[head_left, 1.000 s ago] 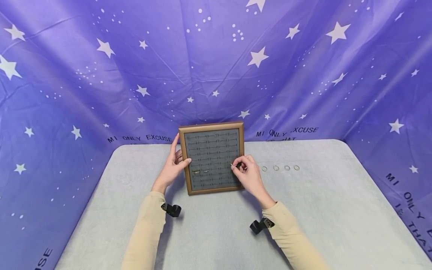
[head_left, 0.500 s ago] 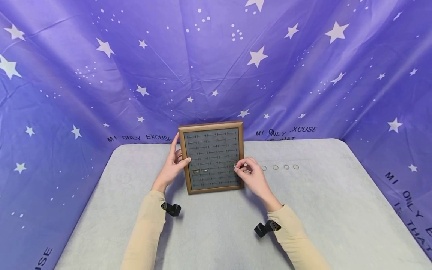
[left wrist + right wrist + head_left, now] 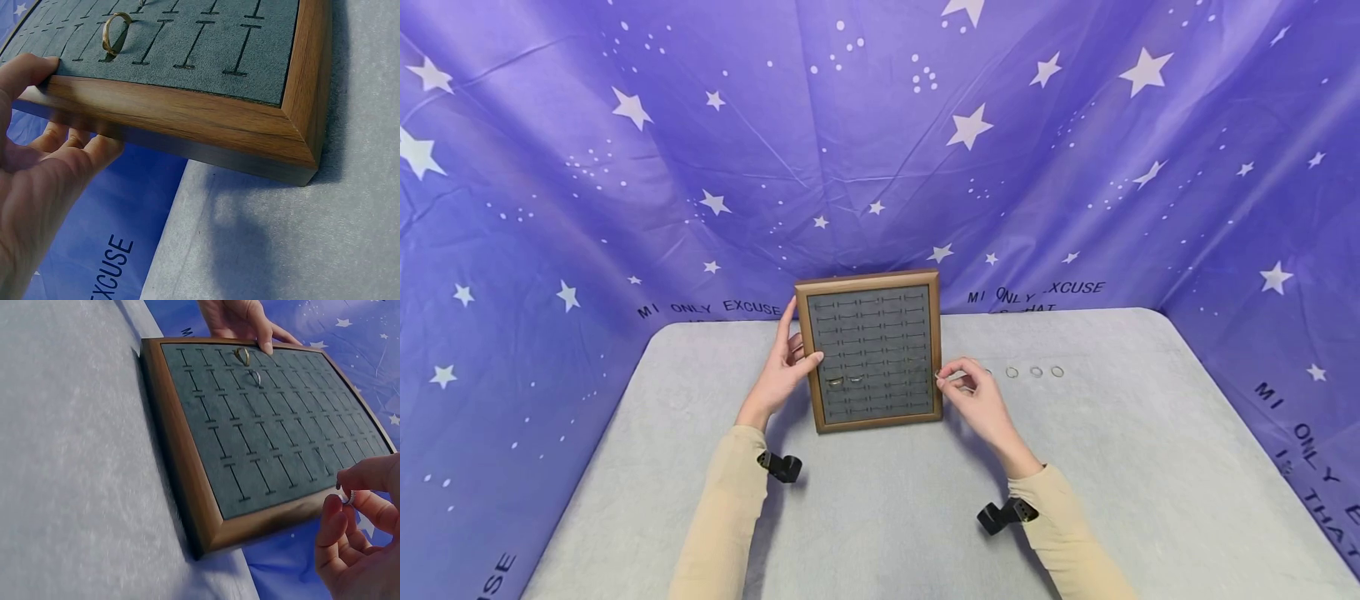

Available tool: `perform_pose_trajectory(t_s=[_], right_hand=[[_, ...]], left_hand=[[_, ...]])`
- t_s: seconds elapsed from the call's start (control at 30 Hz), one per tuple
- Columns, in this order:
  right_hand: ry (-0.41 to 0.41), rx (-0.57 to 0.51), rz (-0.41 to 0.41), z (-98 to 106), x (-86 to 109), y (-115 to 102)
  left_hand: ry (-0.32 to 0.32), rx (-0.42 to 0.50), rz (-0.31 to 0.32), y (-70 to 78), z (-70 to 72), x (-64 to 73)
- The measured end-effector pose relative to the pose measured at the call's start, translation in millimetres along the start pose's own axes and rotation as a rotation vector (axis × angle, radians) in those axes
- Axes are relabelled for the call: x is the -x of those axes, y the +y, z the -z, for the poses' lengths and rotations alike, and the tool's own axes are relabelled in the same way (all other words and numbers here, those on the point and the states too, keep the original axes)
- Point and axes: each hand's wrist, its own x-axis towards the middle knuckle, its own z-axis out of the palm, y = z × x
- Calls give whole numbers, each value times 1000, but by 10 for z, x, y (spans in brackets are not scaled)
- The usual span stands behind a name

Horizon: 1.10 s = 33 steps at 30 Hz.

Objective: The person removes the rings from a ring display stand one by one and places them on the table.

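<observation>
A wooden-framed ring display tray with a slotted grey-green pad stands tilted upright on the table. My left hand grips its left side, thumb on the front of the frame and fingers against the side and back. A gold ring and, beside it, a silver ring sit in slots of one row near the left side. Just off the tray's right edge, my right hand pinches another silver ring between thumb and fingertips.
On the grey table, several rings lie in a row right of the right hand, among them a gold-toned ring; the nearest is partly hidden by the hand. A purple star-printed cloth hangs behind and at both sides.
My right hand has drawn back to the right, from the pad's right part to beside the frame, still pinching the ring. The left hand and the tray have hardly moved.
</observation>
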Motion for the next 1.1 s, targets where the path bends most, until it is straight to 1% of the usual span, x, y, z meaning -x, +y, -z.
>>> perform_pose_trajectory(t_s=[0.2,0.27,0.43,0.53,0.63,0.8,1.03,1.1], right_hand=[[7,17,-34,75,10,55],[3,26,-31,107,12,98],[5,32,-30,188,-26,367],[14,39,-45,225,-37,512],[24,46,-55,265,-31,586],[41,52,-84,342,-16,663],[63,33,-134,436,-2,735],[69,43,-138,458,15,666]], left_hand=[[0,-3,5,-8,6,-1],[-1,-4,4,-3,5,1],[0,-16,3,16,-3,9],[-1,-25,5,22,-4,10],[0,-16,11,-47,24,-17],[6,-5,9,-190,82,-63],[7,-32,-19,-224,92,-67],[4,-34,-23,-228,93,-68]])
